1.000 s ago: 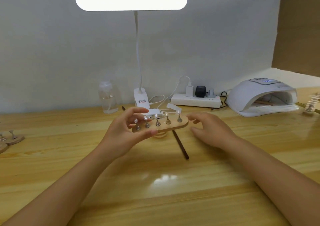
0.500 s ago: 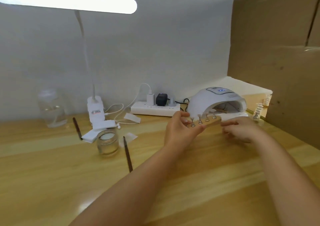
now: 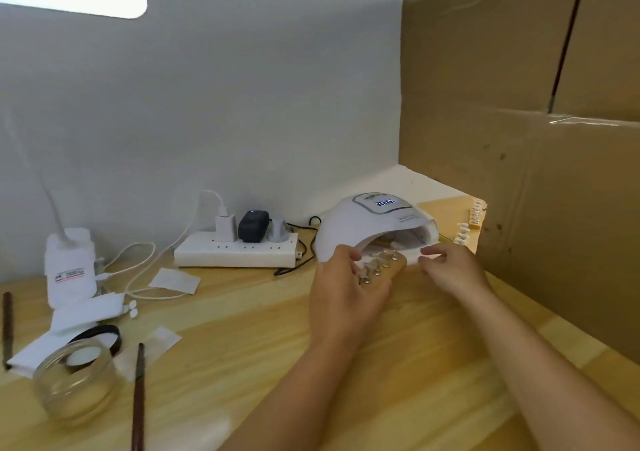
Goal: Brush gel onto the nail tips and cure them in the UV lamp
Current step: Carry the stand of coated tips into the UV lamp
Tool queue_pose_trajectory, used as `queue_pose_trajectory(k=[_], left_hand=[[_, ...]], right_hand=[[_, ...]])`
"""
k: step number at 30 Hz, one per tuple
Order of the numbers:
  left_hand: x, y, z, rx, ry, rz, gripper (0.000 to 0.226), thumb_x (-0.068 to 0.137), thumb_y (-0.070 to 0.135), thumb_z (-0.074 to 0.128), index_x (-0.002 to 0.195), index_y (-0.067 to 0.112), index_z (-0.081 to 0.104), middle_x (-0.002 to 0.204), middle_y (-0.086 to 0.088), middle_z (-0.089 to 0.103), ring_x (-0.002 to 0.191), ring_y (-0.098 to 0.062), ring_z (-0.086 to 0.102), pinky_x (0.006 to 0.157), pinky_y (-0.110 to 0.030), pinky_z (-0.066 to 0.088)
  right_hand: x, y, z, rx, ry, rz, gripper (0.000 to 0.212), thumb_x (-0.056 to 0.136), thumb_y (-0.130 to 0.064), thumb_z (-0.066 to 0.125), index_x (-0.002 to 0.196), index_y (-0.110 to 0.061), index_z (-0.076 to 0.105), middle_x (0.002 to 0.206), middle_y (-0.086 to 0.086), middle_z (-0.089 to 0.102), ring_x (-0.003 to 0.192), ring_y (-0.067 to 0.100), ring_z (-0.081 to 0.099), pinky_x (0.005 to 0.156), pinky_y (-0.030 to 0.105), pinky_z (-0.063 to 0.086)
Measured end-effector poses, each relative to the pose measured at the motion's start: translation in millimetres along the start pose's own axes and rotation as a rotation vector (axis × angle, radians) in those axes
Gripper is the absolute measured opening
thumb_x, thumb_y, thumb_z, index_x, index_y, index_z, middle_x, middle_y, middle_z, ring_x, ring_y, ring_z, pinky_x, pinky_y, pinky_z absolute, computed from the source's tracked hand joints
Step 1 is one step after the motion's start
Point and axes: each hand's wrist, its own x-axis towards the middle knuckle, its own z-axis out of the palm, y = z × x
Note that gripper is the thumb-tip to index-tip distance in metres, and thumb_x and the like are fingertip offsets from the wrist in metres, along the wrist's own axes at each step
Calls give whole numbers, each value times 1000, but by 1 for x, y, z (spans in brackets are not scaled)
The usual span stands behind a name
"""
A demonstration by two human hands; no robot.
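Note:
My left hand (image 3: 343,291) grips the near end of a small wooden holder (image 3: 391,270) that carries several nail tips on metal stands. The holder's far end sits at the mouth of the white UV lamp (image 3: 367,222), whose display is lit. My right hand (image 3: 446,267) hovers at the lamp's right front corner with fingers loosely curled; whether it touches the lamp's base I cannot tell. A dark-handled brush (image 3: 138,395) lies on the wooden table (image 3: 242,346) at the lower left, beside an open glass jar (image 3: 76,378).
A white power strip (image 3: 235,253) with plugs and cables stands left of the UV lamp. A clip desk lamp (image 3: 69,267) and white wipes lie at the left. Cardboard panels (image 3: 554,139) wall off the right side. Other white nail tip racks (image 3: 464,236) stand behind the UV lamp.
My view has swung right and closer to the UV lamp. My left hand has carried the holder from the table's middle to the UV lamp's opening, and my right hand has followed.

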Motion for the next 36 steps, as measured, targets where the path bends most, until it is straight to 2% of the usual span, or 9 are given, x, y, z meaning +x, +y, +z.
queue_pose_trajectory(k=[5,11,17,20,24,27,31,33,36], left_hand=[[4,-5,-1,30,33,0,44,66,40,73,92,33,38,80,17,47,82,-9,51,61,-22,42],[8,-9,-3,10,48,-45,45,59,34,73,87,36,37,77,16,50,77,-8,51,59,-22,40],[8,-10,-2,-19,42,-66,44,59,31,73,88,34,40,80,14,51,77,-7,53,62,-24,42],[7,-9,-3,-50,40,-83,42,60,31,72,90,31,42,82,12,52,76,-9,54,60,-23,40],[7,-8,-4,-65,50,-81,41,60,31,71,89,29,42,80,9,53,74,-12,54,59,-25,40],[7,-5,-5,-70,38,-90,44,53,39,66,88,29,42,80,11,53,72,-10,54,56,-22,38],[6,-5,-7,-68,38,-112,45,58,52,67,90,31,43,83,12,54,71,2,51,53,-16,34],[6,-5,-10,-63,36,-105,50,59,64,66,91,34,41,80,17,51,73,6,49,54,-14,33],[7,-6,-11,-64,15,-112,50,59,56,68,94,32,41,81,19,47,75,6,46,55,-14,33]], right_hand=[[30,-9,12,-254,-76,-99,35,92,-27,52,125,-15,54,120,10,59,108,30,54,82,30,43],[46,-15,30,-543,-2,-43,36,93,-38,48,109,-7,56,113,12,61,102,31,58,70,27,36],[37,-5,14,-562,92,-220,33,87,-44,56,102,-16,63,110,7,60,95,28,61,69,28,39],[25,2,-1,-559,76,-265,22,84,-44,56,85,-22,57,87,1,65,86,28,59,64,27,35],[0,16,-20,-448,99,-209,40,80,-44,60,55,-13,52,58,6,45,67,29,41,50,23,32],[-23,31,-33,-372,122,-154,32,72,-41,68,63,-12,60,61,-2,62,67,19,58,51,14,32],[-49,44,-46,-404,164,-107,28,68,-41,69,57,-18,59,49,-8,54,51,1,49,45,18,31],[-57,49,-50,-417,158,-121,29,69,-40,70,52,-21,56,50,-9,53,53,2,49,45,22,28],[-63,53,-53,-458,170,-134,32,70,-44,68,53,-19,56,48,-7,54,53,3,51,44,23,26]])
